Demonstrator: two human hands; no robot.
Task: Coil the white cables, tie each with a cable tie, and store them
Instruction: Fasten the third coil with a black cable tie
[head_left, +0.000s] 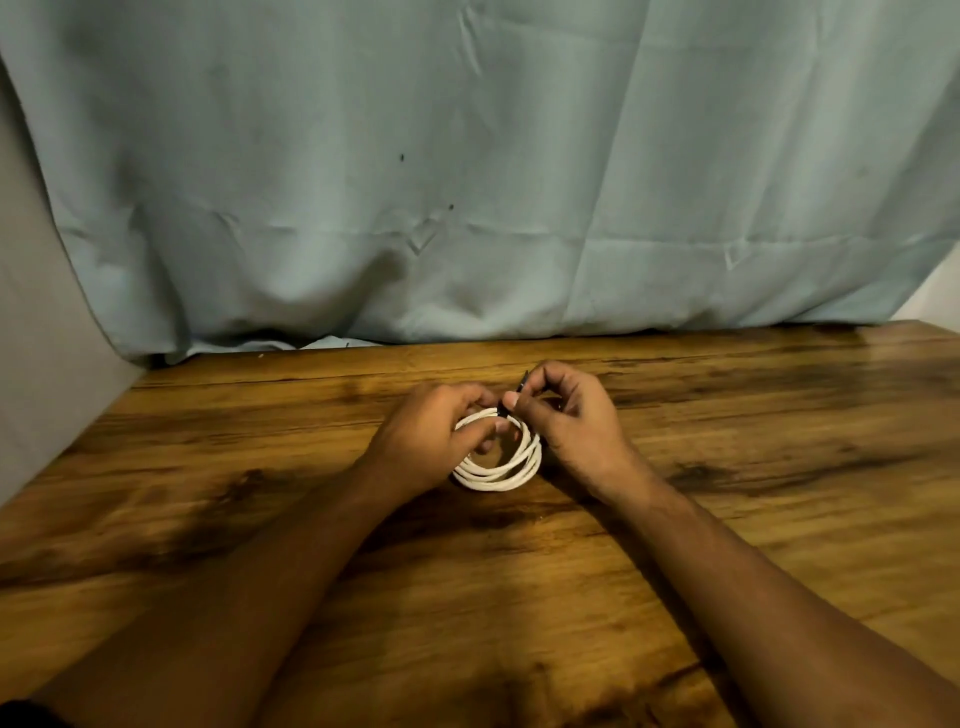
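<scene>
- White cable coil (506, 475) is lying mid-way across the tabletop (779, 493), with bare wood stretching wide on each side and a blue-grey cloth (467, 182) hanging along the far edge.
- Left hand (431, 441) is gripping the coil's left arc, fingers curled.
- Right hand (571, 415) is pinching a black cable tie (523, 382) at the coil's top.

The left hand (431, 436) covers the left side of the white cable coil (498, 475); the right hand (566, 415) hides most of the black cable tie (524, 379).
</scene>
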